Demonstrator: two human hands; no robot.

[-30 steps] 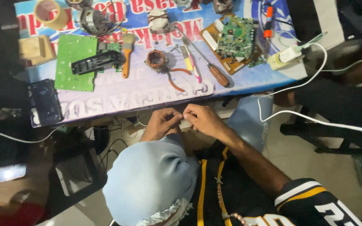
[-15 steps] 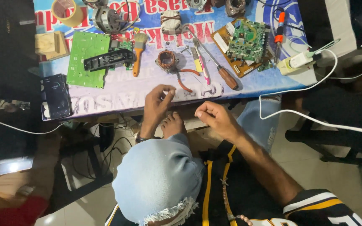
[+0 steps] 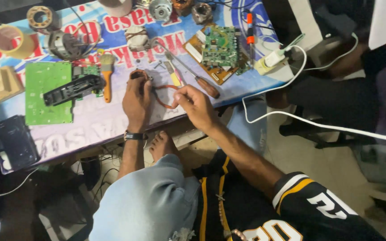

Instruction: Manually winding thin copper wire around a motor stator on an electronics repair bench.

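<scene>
My left hand (image 3: 136, 100), with a watch on its wrist, lies on the table, its fingers closed over a small copper-wound coil (image 3: 138, 74). My right hand (image 3: 196, 105) is just to the right of it. Its fingertips pinch the upper handle of red-handled pliers (image 3: 164, 100) that lie between the two hands. A yellow-handled tool (image 3: 174, 76) and a brown-handled screwdriver (image 3: 200, 83) lie just beyond my right hand.
A green circuit board (image 3: 45, 93) with a black plastic part (image 3: 72, 89) and a brush (image 3: 107, 76) lie to the left. Another circuit board on a wooden base (image 3: 220, 47) is at the back right. A white cable (image 3: 291, 117) hangs off the table edge. A dark phone (image 3: 14, 143) and tape rolls (image 3: 7, 41) are at far left.
Both hands rose from my lap at the table edge onto the tabletop. The left went to the coil, the right to the pliers.
</scene>
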